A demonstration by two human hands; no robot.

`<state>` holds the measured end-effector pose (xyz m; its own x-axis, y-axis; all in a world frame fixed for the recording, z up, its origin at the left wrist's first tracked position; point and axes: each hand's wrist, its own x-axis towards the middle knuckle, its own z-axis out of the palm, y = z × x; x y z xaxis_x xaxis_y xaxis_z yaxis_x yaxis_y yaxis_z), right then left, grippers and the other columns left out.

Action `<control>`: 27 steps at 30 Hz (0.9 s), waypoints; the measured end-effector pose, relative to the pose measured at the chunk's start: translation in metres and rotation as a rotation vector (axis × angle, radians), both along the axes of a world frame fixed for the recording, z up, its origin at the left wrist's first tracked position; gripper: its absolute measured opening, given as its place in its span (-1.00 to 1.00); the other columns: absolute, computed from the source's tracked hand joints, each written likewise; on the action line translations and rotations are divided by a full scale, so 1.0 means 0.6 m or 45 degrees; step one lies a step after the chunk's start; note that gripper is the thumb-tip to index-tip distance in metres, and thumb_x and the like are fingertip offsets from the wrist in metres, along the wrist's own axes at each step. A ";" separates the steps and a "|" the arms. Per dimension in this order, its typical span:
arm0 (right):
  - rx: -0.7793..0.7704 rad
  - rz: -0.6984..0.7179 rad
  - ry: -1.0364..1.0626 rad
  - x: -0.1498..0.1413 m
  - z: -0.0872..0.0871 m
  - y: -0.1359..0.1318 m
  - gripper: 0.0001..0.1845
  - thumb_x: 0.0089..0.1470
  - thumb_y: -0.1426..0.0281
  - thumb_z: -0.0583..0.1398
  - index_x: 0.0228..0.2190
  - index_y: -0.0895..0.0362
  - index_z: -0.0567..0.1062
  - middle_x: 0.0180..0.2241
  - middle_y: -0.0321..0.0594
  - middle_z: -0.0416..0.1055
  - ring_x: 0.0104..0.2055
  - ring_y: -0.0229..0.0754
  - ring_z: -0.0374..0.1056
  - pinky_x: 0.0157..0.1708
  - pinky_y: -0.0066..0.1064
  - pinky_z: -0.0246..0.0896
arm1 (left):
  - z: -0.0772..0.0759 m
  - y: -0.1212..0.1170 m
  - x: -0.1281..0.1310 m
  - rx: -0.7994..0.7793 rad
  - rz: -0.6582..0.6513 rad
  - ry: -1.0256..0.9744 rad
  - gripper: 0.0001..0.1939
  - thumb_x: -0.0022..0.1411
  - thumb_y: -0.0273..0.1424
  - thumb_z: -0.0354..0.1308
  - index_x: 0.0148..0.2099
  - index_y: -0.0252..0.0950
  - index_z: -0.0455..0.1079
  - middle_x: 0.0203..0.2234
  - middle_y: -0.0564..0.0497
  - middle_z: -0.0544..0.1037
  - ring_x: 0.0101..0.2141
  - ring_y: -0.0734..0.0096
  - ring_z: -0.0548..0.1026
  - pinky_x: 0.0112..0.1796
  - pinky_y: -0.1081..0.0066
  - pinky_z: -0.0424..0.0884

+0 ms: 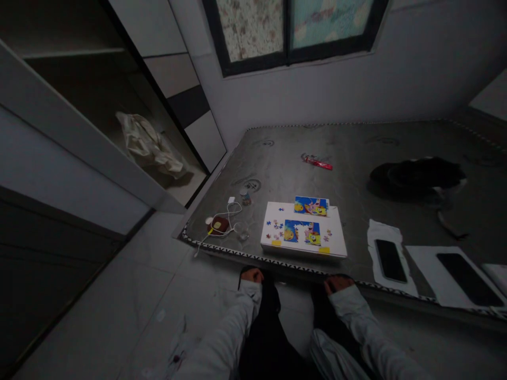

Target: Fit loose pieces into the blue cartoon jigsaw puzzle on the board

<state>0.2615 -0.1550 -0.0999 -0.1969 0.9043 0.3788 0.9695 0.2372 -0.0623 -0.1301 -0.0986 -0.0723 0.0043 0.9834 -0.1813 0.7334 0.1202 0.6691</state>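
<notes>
Free mattress right of box, charger left

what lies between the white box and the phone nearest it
In the head view, a strip of mattress right of the box, then the edge of the white sheet under the phone.

Dim room. Person's left hand and right hand rest at the knees of black trousers; finger posture too dark to read. Just beyond: grey patterned mattress, bearing a flat white box with yellow tape along its near edge. On the box, a partly assembled colourful cartoon jigsaw, gap at its middle; loose jigsaw pieces to either side; blue-and-yellow picture card at the far edge. Left of box: brown squarish object, white plug with cable. Right: black phone-shaped slab on white paper. Farther back: slim red packet.
</notes>
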 end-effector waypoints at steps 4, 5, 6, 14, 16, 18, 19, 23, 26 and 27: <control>-0.019 0.075 0.039 0.000 -0.006 0.008 -0.65 0.33 0.34 0.06 -0.42 0.09 0.55 -0.45 -0.21 0.54 -0.35 -0.13 0.39 -0.17 -0.26 0.02 | 0.010 0.001 0.006 0.046 -0.053 0.022 -0.74 0.12 -0.48 0.02 -0.50 -0.24 0.50 -0.50 0.01 0.59 -0.39 0.35 0.52 -0.24 0.41 0.36; -0.025 0.069 0.056 0.000 -0.007 0.007 -0.64 0.34 0.35 0.05 -0.43 0.09 0.55 -0.45 -0.20 0.54 -0.35 -0.12 0.39 -0.16 -0.25 0.02 | 0.012 0.001 0.008 0.054 -0.057 0.027 -0.74 0.12 -0.49 0.02 -0.50 -0.23 0.50 -0.50 0.02 0.59 -0.39 0.36 0.52 -0.24 0.42 0.36; -0.029 0.063 0.074 0.000 -0.007 0.007 -0.63 0.34 0.35 0.04 -0.43 0.09 0.54 -0.45 -0.20 0.53 -0.35 -0.12 0.39 -0.16 -0.25 0.02 | 0.014 0.001 0.009 0.060 -0.056 0.033 -0.74 0.12 -0.50 0.02 -0.50 -0.23 0.50 -0.50 0.02 0.59 -0.39 0.37 0.52 -0.24 0.43 0.36; -0.061 0.134 0.043 0.001 0.014 0.005 -0.62 0.34 0.41 0.00 -0.39 0.10 0.55 -0.39 -0.16 0.56 -0.29 -0.11 0.39 -0.18 -0.25 0.01 | 0.000 0.002 0.016 0.096 -0.084 0.068 -0.75 0.13 -0.52 0.03 -0.50 -0.23 0.46 -0.51 0.02 0.58 -0.40 0.38 0.52 -0.26 0.42 0.35; -0.086 0.166 0.026 0.001 0.017 0.005 -0.64 0.32 0.44 0.01 -0.38 0.10 0.56 -0.37 -0.16 0.56 -0.29 -0.12 0.39 -0.17 -0.25 0.02 | -0.007 0.001 0.018 0.085 -0.059 0.085 -0.76 0.11 -0.53 0.04 -0.53 -0.23 0.43 -0.53 0.01 0.56 -0.42 0.37 0.51 -0.28 0.42 0.34; -0.093 0.167 0.027 0.000 0.015 0.006 -0.66 0.31 0.44 0.02 -0.38 0.09 0.56 -0.37 -0.17 0.56 -0.30 -0.13 0.38 -0.17 -0.25 0.02 | -0.012 0.000 0.021 0.087 -0.026 0.087 -0.77 0.08 -0.53 0.04 -0.55 -0.23 0.40 -0.54 0.01 0.55 -0.43 0.37 0.50 -0.30 0.42 0.34; -0.086 0.147 0.034 -0.001 0.012 0.006 -0.66 0.31 0.44 0.03 -0.39 0.09 0.56 -0.38 -0.18 0.56 -0.31 -0.13 0.38 -0.17 -0.25 0.02 | -0.013 -0.001 0.023 0.091 -0.016 0.080 -0.78 0.07 -0.54 0.04 -0.55 -0.23 0.40 -0.55 0.01 0.54 -0.43 0.36 0.50 -0.30 0.42 0.34; -0.032 0.075 0.070 -0.006 -0.001 0.004 -0.66 0.31 0.40 0.05 -0.40 0.09 0.57 -0.37 -0.16 0.58 -0.28 -0.11 0.40 -0.15 -0.24 0.03 | -0.013 0.002 0.025 0.080 0.006 0.065 -0.79 0.04 -0.54 0.03 -0.57 -0.22 0.37 -0.58 0.03 0.52 -0.44 0.36 0.49 -0.30 0.42 0.35; -0.047 0.071 0.054 -0.007 -0.003 0.003 -0.67 0.31 0.42 0.05 -0.40 0.10 0.56 -0.39 -0.16 0.57 -0.27 -0.11 0.40 -0.14 -0.24 0.03 | -0.011 0.006 0.027 0.062 0.008 0.062 -0.78 0.02 -0.54 0.03 -0.59 -0.21 0.35 -0.59 0.05 0.51 -0.45 0.37 0.49 -0.30 0.42 0.35; -0.062 0.081 0.038 -0.007 -0.003 0.003 -0.68 0.30 0.44 0.05 -0.39 0.10 0.56 -0.39 -0.16 0.56 -0.27 -0.11 0.39 -0.13 -0.24 0.03 | -0.011 0.006 0.027 0.067 0.006 0.058 -0.78 0.02 -0.54 0.02 -0.60 -0.21 0.34 -0.59 0.04 0.51 -0.45 0.37 0.49 -0.30 0.42 0.35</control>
<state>0.2575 -0.1533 -0.1015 -0.2438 0.9079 0.3409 0.9501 0.2941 -0.1037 -0.1138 -0.0948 -0.0788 -0.0072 0.9916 -0.1291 0.7629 0.0889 0.6403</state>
